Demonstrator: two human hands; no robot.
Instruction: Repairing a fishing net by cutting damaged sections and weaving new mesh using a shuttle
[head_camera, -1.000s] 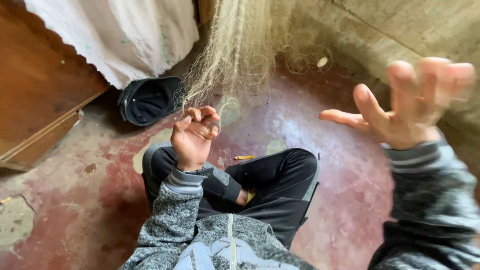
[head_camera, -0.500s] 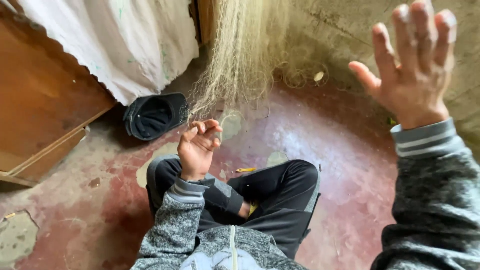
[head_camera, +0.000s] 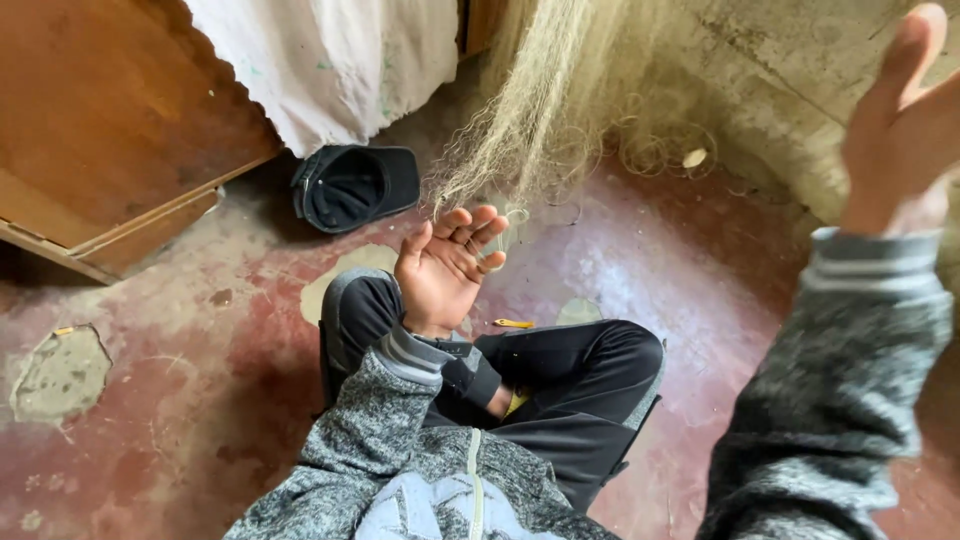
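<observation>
I sit cross-legged on a worn red floor (head_camera: 200, 400). A pale, fine fishing net (head_camera: 540, 110) hangs down in front of me. My left hand (head_camera: 445, 265) is palm up just under the net's frayed lower edge, its fingertips touching the lowest strands and its fingers loosely spread. My right hand (head_camera: 900, 130) is raised high at the right edge of the view, palm open, fingers partly cut off by the frame, nothing visible in it. Both arms wear grey knitted sleeves.
A dark cap (head_camera: 355, 185) lies upside down on the floor left of the net. Behind it hang a white cloth (head_camera: 330, 60) and a wooden panel (head_camera: 110, 120). A small yellow object (head_camera: 515, 323) lies by my knee. Loose line coils (head_camera: 660, 150) lie by the concrete wall (head_camera: 800, 70).
My left hand has uncurled from a loose fist to palm up with its fingers spread. My right hand has risen and moved further right, partly leaving the view.
</observation>
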